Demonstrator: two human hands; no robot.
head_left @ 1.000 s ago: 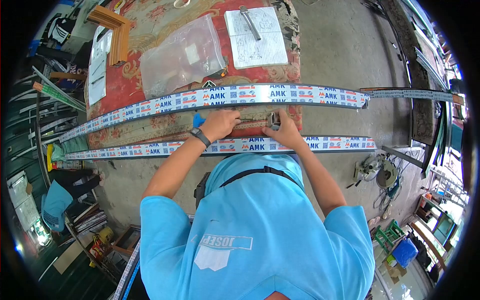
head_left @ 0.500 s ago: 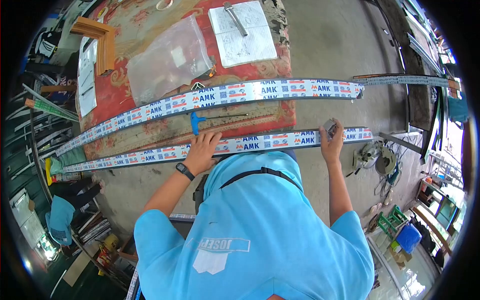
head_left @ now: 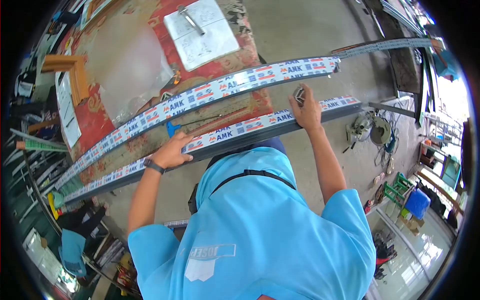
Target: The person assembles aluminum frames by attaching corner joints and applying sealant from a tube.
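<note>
A long dark profile [head_left: 240,128] with AMK-printed film on its top face lies along the table's near edge, right in front of me. My left hand [head_left: 172,151] grips it, fingers over the filmed face and thumb at the near side. Toward the right end, my right hand [head_left: 307,111] is closed on a small shiny metal fitting [head_left: 299,96] and rests over the same profile. A second AMK-filmed profile [head_left: 220,89] lies farther back, roughly parallel. Between the two is a blue-handled hex key [head_left: 173,129], its shaft pointing right.
On the red patterned table covering [head_left: 150,10] are an open notebook [head_left: 212,42] with a metal tool [head_left: 191,20] on it, a plastic bag and a brown corner frame sample [head_left: 75,75]. A circular-bladed power tool [head_left: 372,129] stands on the floor at right. Another person [head_left: 72,252] is at left.
The near profile has tilted toward me, showing more of its dark side. My right hand with the metal fitting has moved left and farther back; the whole view has shifted.
</note>
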